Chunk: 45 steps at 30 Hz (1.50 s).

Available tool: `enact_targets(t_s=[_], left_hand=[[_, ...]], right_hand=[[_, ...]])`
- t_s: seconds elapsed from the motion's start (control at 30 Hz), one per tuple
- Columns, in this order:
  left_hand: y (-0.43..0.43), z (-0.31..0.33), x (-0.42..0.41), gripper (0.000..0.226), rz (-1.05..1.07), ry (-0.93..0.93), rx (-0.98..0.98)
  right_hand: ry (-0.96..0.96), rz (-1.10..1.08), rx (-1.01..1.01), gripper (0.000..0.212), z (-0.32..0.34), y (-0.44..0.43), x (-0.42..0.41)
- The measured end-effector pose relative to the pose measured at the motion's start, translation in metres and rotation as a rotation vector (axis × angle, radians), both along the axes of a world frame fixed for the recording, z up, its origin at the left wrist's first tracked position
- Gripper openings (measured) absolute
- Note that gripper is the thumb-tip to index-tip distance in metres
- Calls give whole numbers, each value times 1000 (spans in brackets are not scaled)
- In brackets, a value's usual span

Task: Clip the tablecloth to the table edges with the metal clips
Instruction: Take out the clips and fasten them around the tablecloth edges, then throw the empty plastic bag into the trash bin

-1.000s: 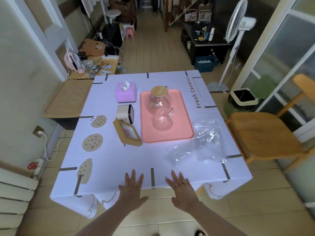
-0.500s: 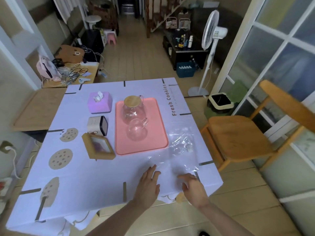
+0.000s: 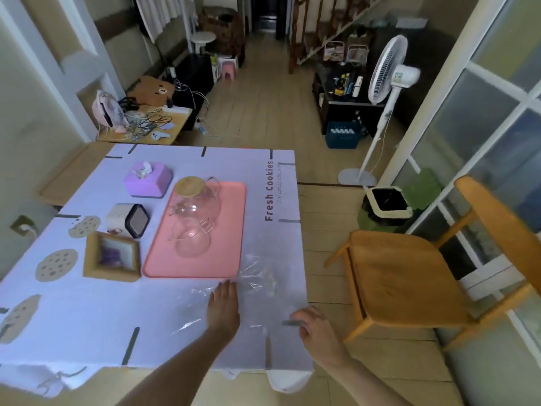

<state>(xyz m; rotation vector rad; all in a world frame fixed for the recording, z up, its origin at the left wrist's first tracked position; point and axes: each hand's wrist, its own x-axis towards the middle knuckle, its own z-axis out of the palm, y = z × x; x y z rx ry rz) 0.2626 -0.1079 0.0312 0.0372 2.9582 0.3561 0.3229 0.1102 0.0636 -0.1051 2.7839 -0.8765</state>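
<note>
The left hand (image 3: 224, 310) lay flat, fingers together, on the clear plastic bag (image 3: 251, 291) near the tablecloth's (image 3: 87, 326) right corner, while the right hand (image 3: 314, 328) curled at the table's right edge beside a metal clip (image 3: 291, 322) (whether it gripped the clip I couldn't tell, for the blur). It looked like the last clips along that side were being seated, so the next move would want the cloth held taut as the clip pressed home; the cloth read "Fresh Cookies" (image 3: 269, 191), the smaller line beside it being illegible.

left hand (image 3: 223, 310): flat, fingers together | right hand (image 3: 317, 332): fingers curled
</note>
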Motion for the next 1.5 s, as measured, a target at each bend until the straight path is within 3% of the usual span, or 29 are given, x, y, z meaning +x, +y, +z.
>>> enact_targets(t_s=[0.1, 0.33, 0.4, 0.53, 0.63, 0.73, 0.83, 0.9, 0.97, 1.03, 1.1, 1.17, 1.23, 1.3, 1.37, 1.43, 1.5], left_hand=[[2, 1, -3, 63, 63, 9, -114], [-4, 21, -6, 30, 92, 156, -255], [-2, 28, -11, 12, 131, 292, -209], [1, 30, -17, 10, 328, 409, -13], [2, 33, -17, 33, 455, 426, 224], [4, 40, -11, 41, 442, 456, 273], [3, 42, -4, 46, 216, 521, 83], [3, 35, 0, 43, 102, 525, -50], [9, 21, 2, 48, 75, 524, -113], [22, 16, 5, 44, 103, 521, -150], [35, 17, 3, 32, 139, 493, -198], [46, 20, 0, 56, 232, 374, -212], [57, 23, -1, 42, 293, 362, -209], [67, 30, -2, 23, 419, 425, -169], [79, 40, -3, 29, 676, 482, 0], [90, 54, -5, 42, 918, 526, 315], [95, 60, -5, 49, 1118, 536, 640]], right_hand=[[-17, 47, -13, 29, -1, 20, -15], [-45, 129, -21, 31, 4, 26, -63], [-54, 144, -18, 33, 5, 25, -76], [-86, 168, -8, 35, 3, 22, -99], [-56, 175, -6, 37, 2, 19, -116], [17, 320, 20, 42, 2, 10, -122], [253, 542, 118, 49, -5, -3, -134], [289, 716, 280, 47, -11, -10, -142], [150, 863, 481, 47, -18, -12, -149], [168, 960, 617, 56, -15, -10, -158], [164, 1001, 469, 62, -14, -6, -166], [166, 1064, 208, 65, -8, 2, -177], [236, 1126, -3, 67, -1, 12, -188], [371, 1065, -176, 70, 4, 19, -196], [439, 768, -307, 62, 3, 23, -203], [224, 370, -357, 57, 3, 22, -211], [-139, 184, -333, 59, -4, 19, -220]])
